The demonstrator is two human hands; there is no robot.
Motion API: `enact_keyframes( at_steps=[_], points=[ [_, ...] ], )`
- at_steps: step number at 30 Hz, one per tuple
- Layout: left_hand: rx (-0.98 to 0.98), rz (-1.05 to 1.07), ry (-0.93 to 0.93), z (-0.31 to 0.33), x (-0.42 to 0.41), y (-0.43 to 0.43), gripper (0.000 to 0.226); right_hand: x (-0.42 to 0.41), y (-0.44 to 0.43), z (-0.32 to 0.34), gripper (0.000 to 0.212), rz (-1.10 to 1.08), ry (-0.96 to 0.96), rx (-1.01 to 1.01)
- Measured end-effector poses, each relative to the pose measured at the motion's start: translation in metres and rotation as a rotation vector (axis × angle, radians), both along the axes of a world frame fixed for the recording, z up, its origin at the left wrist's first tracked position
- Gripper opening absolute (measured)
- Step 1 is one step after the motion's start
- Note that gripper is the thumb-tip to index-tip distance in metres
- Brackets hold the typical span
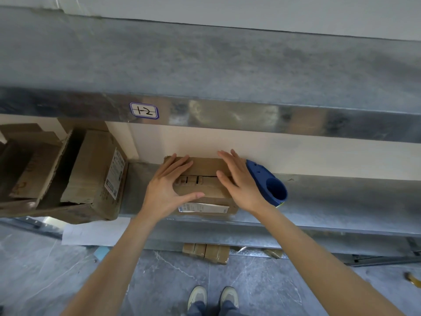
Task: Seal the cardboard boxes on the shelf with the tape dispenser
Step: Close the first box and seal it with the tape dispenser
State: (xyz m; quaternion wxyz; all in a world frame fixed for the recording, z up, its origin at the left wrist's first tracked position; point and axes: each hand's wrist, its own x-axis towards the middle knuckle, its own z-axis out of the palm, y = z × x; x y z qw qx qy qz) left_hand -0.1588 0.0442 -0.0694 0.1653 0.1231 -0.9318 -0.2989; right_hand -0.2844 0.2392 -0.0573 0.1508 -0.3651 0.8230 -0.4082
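Note:
A small brown cardboard box [205,169] sits on the metal shelf [330,197], flaps folded down, with a white label on its front face. My left hand [168,185] lies flat on the box's left side, fingers straight, thumb stretched along the near flap. My right hand [239,181] presses flat on the right side of the top. A blue tape dispenser [271,185] lies on the shelf right behind my right hand, beside the box, touched by neither hand.
A larger cardboard box [98,176] and open cartons [29,165] stand on the shelf to the left. An upper metal shelf [205,71] carries a label "1-2" [144,110]. Brown parcels [205,250] lie on the floor under the shelf, near my shoes [213,297].

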Motion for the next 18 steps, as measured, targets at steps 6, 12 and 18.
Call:
enact_keyframes(
  at_steps=[6, 12, 18],
  points=[
    [0.041, -0.017, -0.002, -0.002, 0.001, -0.004, 0.096, -0.004, 0.003, -0.003, 0.055, 0.028, -0.045, 0.009],
    [-0.209, -0.214, 0.019, -0.009, 0.005, -0.018, 0.079, -0.010, 0.006, -0.002, 0.060, 0.256, 0.368, 0.197],
    [-0.313, -0.295, 0.030, -0.012, 0.003, -0.026, 0.066, -0.019, 0.006, 0.003, 0.058, 0.441, 0.501, 0.342]
  ],
)
